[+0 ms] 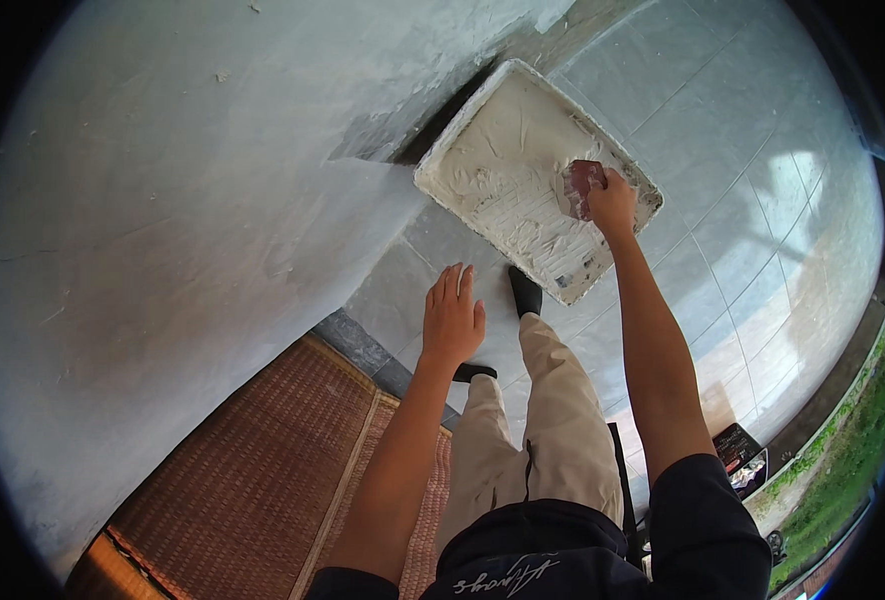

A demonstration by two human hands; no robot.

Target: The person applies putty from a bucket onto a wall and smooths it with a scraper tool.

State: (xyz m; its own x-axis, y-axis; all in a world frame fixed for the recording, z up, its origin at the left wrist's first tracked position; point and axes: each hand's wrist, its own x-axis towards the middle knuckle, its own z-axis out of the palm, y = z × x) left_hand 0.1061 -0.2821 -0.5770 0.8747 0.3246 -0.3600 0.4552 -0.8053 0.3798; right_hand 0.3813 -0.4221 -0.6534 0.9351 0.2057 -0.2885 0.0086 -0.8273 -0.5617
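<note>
So the right hand (pixel 613 203) is reaching down into a square tray (pixel 441 160) of white plaster/putty sitting on the tiled floor (pixel 743 250), right up against the base of the wall (pixel 183 200). Fingers are closed around a small reddish scraper (pixel 583 182), blade end down in the mix near the tray's right edge, which looks like the angle you'd use to scoop or drag some paste onto it. The tray is smeared all over with ridges in the putty, and it's parked close to the wall, probably so it's within arm's reach of the surface being skimmed.

The left hand (pixel 453 318) is empty, fingers straight and held together, palm facing down, just hovering out in front over the tiles. Not touching anything as far as I can see, more like a balance thing while bending forward.

The wall itself is pale grey with a darker patch low down next to the tray. Person's in beige trousers (pixel 553 420) and dark socks, one foot (pixel 526 292) just short of the tray, with a brown woven mat (pixel 263 470) on the left
</note>
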